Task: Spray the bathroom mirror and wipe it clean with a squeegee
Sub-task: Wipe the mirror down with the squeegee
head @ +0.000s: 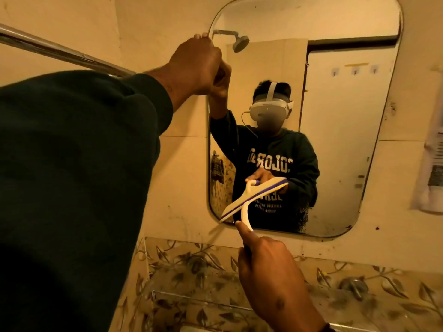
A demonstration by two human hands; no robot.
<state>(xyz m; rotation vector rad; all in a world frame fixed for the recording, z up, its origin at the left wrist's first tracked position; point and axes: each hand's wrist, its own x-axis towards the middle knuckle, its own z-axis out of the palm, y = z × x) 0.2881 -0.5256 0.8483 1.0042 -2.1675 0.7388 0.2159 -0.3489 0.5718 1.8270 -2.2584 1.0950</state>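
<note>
A shiny metal rail point(48, 50) runs diagonally across the upper left of the frame against the pale wall point(167, 15). Along the bottom, a band of leaf-patterned tiles point(203, 259) spans the frame, with a glass shelf point(191, 300) in front of it. At lower right a metal tap fitting point(354, 287) sits on the tiles. A printed paper sheet point(431, 164) hangs at the right edge.
</note>
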